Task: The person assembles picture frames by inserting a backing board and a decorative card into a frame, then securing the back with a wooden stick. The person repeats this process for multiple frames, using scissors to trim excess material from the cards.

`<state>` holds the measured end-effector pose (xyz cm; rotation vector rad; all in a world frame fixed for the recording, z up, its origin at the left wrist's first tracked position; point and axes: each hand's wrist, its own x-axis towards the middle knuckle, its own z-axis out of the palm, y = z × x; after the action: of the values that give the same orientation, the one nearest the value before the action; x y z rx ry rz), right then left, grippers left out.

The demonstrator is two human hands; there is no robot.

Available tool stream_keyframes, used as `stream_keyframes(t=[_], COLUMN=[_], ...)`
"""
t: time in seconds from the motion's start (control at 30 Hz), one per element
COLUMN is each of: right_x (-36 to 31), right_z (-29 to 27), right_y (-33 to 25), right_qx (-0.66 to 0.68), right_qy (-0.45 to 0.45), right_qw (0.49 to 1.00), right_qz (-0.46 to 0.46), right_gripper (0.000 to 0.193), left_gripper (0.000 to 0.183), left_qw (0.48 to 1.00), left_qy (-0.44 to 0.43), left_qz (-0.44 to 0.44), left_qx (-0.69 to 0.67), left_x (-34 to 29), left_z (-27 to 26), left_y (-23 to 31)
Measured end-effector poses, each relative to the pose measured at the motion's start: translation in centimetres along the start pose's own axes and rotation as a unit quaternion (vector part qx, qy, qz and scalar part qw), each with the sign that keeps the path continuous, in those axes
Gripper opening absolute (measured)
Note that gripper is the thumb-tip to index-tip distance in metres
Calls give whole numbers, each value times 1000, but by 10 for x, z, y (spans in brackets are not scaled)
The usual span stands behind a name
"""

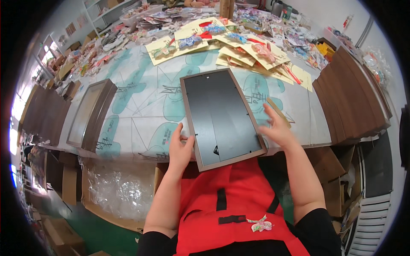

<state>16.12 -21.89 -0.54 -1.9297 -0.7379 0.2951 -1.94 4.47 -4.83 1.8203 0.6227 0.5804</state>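
A picture frame [222,115] with a brown border lies back side up in front of me, its black backing board showing. Its near edge reaches over the table's front edge, by my red apron. Along the frame's left side is my left hand [181,147], fingers apart, the thumb at the border; whether it presses on it I cannot tell. My right hand [275,129] hovers by the right side with fingers spread, holding nothing. Just beyond its fingers lies a thin tan strip [278,112] on the table. A small black tab [216,149] stands out near the backing's lower end.
Cream cards [188,42] with colourful ornaments and red ribbons are piled beyond the frame. Stacked brown frames [348,98] stand at the right, more frames [92,113] at the left. Below the table is a cardboard box [121,192] of clear plastic. Clutter covers the far table.
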Motion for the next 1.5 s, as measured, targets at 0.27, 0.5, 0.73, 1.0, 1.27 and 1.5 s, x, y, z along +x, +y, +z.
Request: stream_keyframes(t=[0.27, 0.5, 0.73, 1.0, 1.27, 1.5], right_x=[-31, -27, -38, -67, -62, -65], right_z=[25, 24, 32, 20, 20, -1], right_y=[-24, -37, -11, -33, -44, -30], right_qx=[150, 87, 242, -172, -185, 273], right_qy=[-93, -127, -4, -39, -84, -114], right_qw=[980, 979, 966, 975, 971, 955], right_qz=[96, 135, 96, -137, -124, -34], right_gripper=[95, 98, 74, 18, 14, 18], left_gripper=[53, 52, 51, 46, 44, 39], left_qw=[999, 999, 998, 994, 994, 995], left_qy=[16, 31, 35, 26, 54, 37], left_qz=[8, 5, 42, -3, 35, 20], left_qx=[-40, -41, -26, -103, -85, -90], left_x=[3, 0, 3, -4, -2, -4], left_z=[23, 27, 26, 22, 27, 19], left_y=[6, 10, 0, 6, 3, 3])
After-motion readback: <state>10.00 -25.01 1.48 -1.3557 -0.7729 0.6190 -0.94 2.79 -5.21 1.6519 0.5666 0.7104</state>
